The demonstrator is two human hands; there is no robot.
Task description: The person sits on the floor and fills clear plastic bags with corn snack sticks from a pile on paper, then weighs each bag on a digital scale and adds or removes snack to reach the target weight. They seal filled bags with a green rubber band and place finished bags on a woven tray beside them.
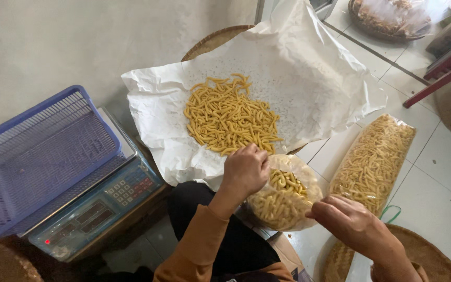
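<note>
A heap of yellow stick snacks (230,117) lies on white paper (309,78) spread over a round woven tray (212,42). Just below it, a clear plastic bag (283,196), partly filled with the same snacks, rests against my lap. My left hand (245,171) grips the bag's upper left rim, close to the heap's near edge. My right hand (352,222) pinches the bag's right edge and holds its mouth apart.
A filled, sealed bag of snacks (374,159) lies on the tiled floor to the right. A blue plastic basket (32,156) sits on a digital scale (97,206) at left. A woven tray (434,261) lies at bottom right. Another covered tray (390,18) sits far back.
</note>
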